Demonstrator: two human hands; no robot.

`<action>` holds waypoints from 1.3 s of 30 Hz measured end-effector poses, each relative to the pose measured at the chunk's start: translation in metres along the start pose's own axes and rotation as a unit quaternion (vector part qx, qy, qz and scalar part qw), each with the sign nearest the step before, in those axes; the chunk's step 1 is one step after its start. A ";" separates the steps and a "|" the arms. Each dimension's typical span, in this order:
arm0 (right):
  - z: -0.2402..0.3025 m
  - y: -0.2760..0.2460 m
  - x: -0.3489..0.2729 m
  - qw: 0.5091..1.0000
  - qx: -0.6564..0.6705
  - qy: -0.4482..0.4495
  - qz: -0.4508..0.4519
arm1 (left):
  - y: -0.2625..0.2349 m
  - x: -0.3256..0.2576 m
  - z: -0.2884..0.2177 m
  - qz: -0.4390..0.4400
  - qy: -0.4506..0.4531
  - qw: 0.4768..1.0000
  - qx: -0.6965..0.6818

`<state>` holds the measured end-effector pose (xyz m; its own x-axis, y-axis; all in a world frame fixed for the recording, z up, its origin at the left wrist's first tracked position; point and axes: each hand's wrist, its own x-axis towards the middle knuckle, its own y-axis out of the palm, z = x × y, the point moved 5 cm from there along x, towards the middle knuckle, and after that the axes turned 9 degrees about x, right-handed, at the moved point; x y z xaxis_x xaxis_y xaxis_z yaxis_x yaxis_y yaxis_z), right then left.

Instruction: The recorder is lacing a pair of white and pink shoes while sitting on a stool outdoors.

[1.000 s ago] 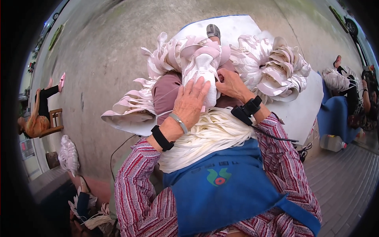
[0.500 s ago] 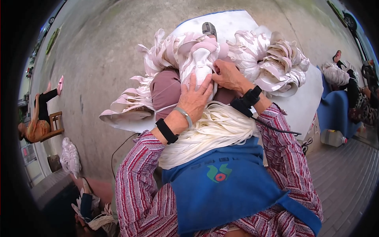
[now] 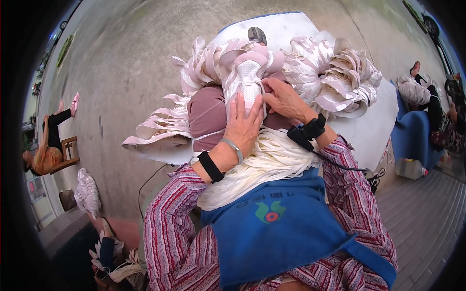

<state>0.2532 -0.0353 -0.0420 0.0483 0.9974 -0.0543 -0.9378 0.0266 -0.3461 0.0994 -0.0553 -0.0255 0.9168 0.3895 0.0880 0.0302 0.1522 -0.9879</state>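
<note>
Across my mauve-trousered knees (image 3: 206, 112) lies a white and pale pink shoe upper (image 3: 249, 70), its perforated tongue facing up. My left hand (image 3: 242, 128) holds its near part, fingers spread over the tongue and side. At the upper's right edge, the fingers of my right hand (image 3: 286, 101) are pinched together. Whatever sits between those fingertips is too small to make out. White flat shoelaces (image 3: 264, 160) lie heaped on my lap, over a blue apron (image 3: 272, 237). More pink-white uppers (image 3: 199, 60) crowd around the held one.
Strung-together uppers (image 3: 342, 80) rest on a white sheet (image 3: 366, 136) at the right, others (image 3: 162, 127) at the left. A blue chair (image 3: 412, 128) and a plastic jug (image 3: 410, 167) stand on the right. People sit at the far left (image 3: 46, 155) and right.
My left hand has shifted slightly right and down on the upper. My right hand stays at the upper's right edge, its fingers slightly moved.
</note>
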 end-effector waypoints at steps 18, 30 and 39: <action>0.015 -0.003 0.017 0.993 0.067 0.090 0.035 | -0.014 -0.005 0.004 -0.013 -0.016 0.994 -0.105; 0.011 0.002 0.015 0.995 0.094 0.039 0.006 | -0.015 -0.019 0.091 -0.035 -0.154 0.972 -0.175; 0.021 0.003 0.012 0.998 0.008 -0.049 -0.035 | -0.021 -0.015 0.100 0.080 -0.215 0.929 -0.291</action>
<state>0.2437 -0.0220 -0.0243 0.0799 0.9949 0.0614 -0.9391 0.0958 -0.3301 0.0449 0.0268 0.0069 0.6875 0.7110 -0.1475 0.2318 -0.4074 -0.8833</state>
